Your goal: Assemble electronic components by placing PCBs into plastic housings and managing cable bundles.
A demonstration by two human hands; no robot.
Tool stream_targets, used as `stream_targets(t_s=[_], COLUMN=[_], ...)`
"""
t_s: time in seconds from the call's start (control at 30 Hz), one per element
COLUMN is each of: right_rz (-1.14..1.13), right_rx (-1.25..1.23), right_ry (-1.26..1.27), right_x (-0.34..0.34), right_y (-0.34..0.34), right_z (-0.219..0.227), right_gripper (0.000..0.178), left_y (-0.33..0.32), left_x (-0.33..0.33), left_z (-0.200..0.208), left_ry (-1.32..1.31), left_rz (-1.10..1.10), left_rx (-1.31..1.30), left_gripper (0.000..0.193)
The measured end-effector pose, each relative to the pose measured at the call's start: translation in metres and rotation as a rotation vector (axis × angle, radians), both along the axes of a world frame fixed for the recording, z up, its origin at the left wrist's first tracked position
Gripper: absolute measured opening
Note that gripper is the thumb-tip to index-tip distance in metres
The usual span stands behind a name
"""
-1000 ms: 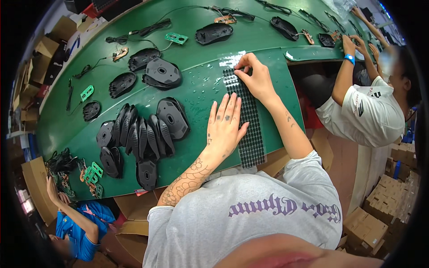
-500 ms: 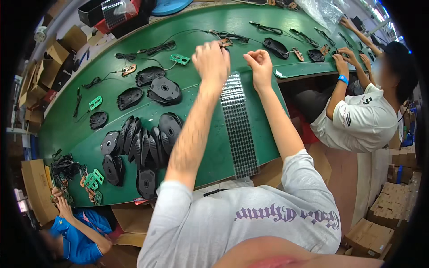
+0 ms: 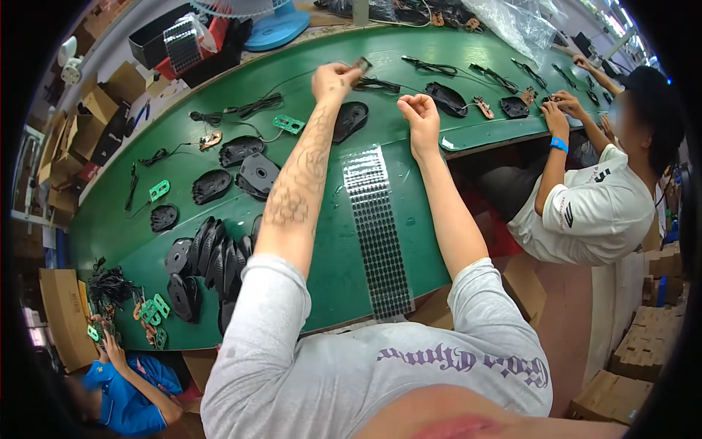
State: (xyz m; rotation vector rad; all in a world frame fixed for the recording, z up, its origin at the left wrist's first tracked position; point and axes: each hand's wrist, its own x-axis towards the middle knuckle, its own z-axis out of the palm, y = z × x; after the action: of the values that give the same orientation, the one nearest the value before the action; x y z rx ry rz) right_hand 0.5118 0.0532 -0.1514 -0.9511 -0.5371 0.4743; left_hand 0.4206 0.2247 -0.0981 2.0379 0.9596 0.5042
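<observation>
My left hand is closed, pinching a small circuit board raised over the far part of the green bench. Just below it lies an open black computer mouse shell. My right hand hovers to the right of that shell, thumb and fingers pressed together; whatever is between them, if anything, is too small to make out. Between my forearms lies a clear sheet with rows of small black pads. Left of my left forearm are a black mouse body and a green circuit board on a cable.
Several black mouse bodies are stacked at the left. Coiled cables and another shell lie along the far side. A co-worker in white works at the right, another in blue at the lower left. A blue fan base stands behind.
My left hand has lifted the circuit board up and away from the mouse shell, which now shows beneath. My right hand stays pinched, slightly lower in view. The whole view has shifted a little.
</observation>
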Motion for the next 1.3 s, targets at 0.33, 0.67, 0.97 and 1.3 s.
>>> stream_targets(t_s=[0.33,0.67,0.97,1.3], right_rz=[0.127,0.049,0.018,0.020], right_rx=[-0.006,-0.072,-0.101,-0.139], right_ry=[-0.030,-0.209,-0.256,-0.253], right_x=[0.006,0.011,0.011,0.009], right_y=[0.014,0.024,0.027,0.018], right_z=[-0.010,-0.021,-0.020,-0.019], right_gripper=[0.027,0.035,0.035,0.030], left_y=[-0.087,-0.076,-0.072,-0.079], left_x=[-0.044,-0.039,-0.038,-0.041], left_z=[-0.039,-0.064,-0.065,-0.069], left_ry=[-0.683,-0.730,-0.702,-0.664], left_rz=[0.203,0.159,0.127,0.135], left_rx=[-0.545,-0.403,-0.392,-0.357], left_gripper=[0.019,0.020,0.019,0.024])
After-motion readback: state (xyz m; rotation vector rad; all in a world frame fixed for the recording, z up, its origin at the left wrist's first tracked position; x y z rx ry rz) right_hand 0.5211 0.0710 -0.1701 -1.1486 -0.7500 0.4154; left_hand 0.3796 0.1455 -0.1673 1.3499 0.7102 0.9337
